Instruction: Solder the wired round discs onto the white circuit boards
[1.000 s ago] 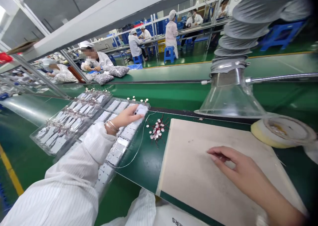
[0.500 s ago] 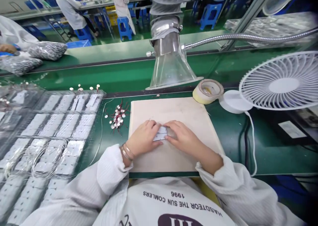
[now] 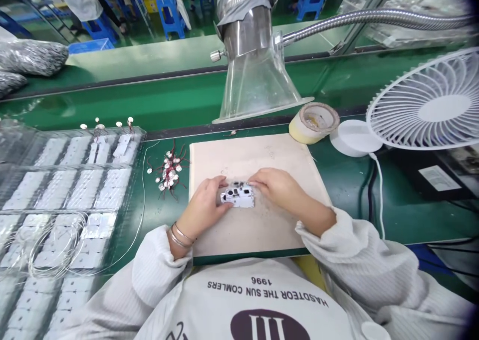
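A small white circuit board (image 3: 245, 200) with dark components facing up lies over a beige mat (image 3: 288, 155). My left hand (image 3: 205, 203) grips its left end between thumb and fingers. Fingers pinched together, my right hand (image 3: 275, 185) is at the board's upper right corner; whether it holds the board or some small part there is hidden. Left of the mat lies a pile of small round silvery parts with dark red wires (image 3: 170, 173). Clear trays (image 3: 140, 133) at the far left hold many white boards (image 3: 84, 185), with a coil of thin pale wire (image 3: 56, 250) on top.
A clear fume hood (image 3: 258, 83) hangs above the mat's far edge. A roll of tape (image 3: 314, 123) stands at the mat's back right corner, beside a white fan (image 3: 430, 105) with its cable. Filled plastic bags (image 3: 33, 56) lie at the back left.
The board has turned from its plain pale side to its component side. My right fingers have closed into a pinch at its upper right corner. The view has tilted down.
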Demonstrator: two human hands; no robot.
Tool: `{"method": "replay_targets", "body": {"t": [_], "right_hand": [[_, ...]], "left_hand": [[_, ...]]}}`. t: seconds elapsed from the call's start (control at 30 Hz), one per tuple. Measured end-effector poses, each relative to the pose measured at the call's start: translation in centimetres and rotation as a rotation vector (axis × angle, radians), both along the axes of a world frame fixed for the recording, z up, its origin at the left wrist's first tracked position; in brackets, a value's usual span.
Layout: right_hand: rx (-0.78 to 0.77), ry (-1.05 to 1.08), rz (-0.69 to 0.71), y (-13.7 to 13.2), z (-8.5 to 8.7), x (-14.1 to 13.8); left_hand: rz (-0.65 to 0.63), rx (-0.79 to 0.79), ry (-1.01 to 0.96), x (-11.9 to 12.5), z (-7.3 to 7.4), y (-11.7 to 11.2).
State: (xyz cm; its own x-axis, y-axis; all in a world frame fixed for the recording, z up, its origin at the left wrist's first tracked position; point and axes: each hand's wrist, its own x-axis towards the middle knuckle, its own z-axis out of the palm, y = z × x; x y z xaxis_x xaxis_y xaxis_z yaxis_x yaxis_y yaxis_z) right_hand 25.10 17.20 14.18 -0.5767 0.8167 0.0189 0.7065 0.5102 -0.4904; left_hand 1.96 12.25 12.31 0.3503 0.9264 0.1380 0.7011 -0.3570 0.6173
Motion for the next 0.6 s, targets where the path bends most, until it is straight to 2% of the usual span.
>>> {"method": "replay_targets", "body": {"t": [0.17, 0.37, 0.47, 0.6], "right_hand": [[0.014, -0.011, -0.105, 1.6, 0.6, -0.8], [-0.02, -0.005, 0.079, -1.4, 0.4, -1.0], [-0.05, -0.005, 0.017, -2.1, 0.0, -1.1], [-0.051, 0.02, -0.076, -1.0, -0.4, -1.8]], "left_hand": [[-0.035, 0.046, 0.031, 0.0, 0.2, 0.1], [-0.066, 0.08, 0.036, -0.3, -0.1, -0.5], [-0.042, 0.085, 0.038, -0.5, -0.1, -1.2], [-0.012, 0.091, 0.054, -0.6, 0.0, -1.6]]}}
